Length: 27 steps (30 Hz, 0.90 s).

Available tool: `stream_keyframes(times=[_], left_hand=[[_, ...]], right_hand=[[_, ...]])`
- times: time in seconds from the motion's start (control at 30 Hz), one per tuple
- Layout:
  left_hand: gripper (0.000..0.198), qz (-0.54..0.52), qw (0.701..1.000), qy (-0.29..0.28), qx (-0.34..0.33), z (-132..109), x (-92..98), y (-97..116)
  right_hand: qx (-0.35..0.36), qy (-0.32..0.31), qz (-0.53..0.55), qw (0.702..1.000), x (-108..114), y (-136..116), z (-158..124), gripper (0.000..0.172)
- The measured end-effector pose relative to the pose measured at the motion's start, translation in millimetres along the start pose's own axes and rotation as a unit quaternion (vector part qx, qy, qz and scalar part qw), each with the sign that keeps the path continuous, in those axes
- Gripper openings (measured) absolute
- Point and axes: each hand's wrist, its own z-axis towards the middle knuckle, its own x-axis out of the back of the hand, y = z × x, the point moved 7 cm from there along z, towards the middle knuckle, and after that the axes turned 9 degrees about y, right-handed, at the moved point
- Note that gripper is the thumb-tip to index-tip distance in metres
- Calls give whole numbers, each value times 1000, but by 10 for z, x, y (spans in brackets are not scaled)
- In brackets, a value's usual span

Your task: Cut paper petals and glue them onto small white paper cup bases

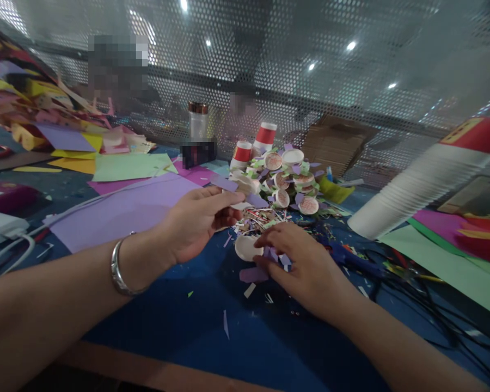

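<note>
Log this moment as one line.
left hand: pinching purple paper strip | right hand: on purple scraps beside white cup piece

The left hand (196, 220) pinches a matt purple paper strip (224, 183); a polished metal bangle (118, 269) shines on its wrist. Under the right hand (306, 267) lie more paper scraps (269, 256) and a smooth white paper disc (245, 247). The bench (179, 321) wears a dull blue cloth-like cover, with a bare wood-coloured strip along its near edge. Matt card sheets (122, 209) lie toward the left edge. At the right edge a stack of cups (416, 182) looks like slick white paper. The far screen (351, 81) is perforated metal.
</note>
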Motion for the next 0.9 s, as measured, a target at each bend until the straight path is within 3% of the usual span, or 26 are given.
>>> stream_keyframes(times=[0.23, 0.7, 0.9], left_hand=[[19, -16, 1000, 15, -21, 22, 7, -47], [20, 37, 999, 18, -25, 56, 40, -91], [18, 51, 998, 24, -25, 93, 70, -95]], right_hand=[[10, -51, -5, 999, -188, 2, 18, 7], [-2, -39, 23, 999, -266, -16, 90, 8], [-51, -36, 117, 991, -122, 13, 111, 13]])
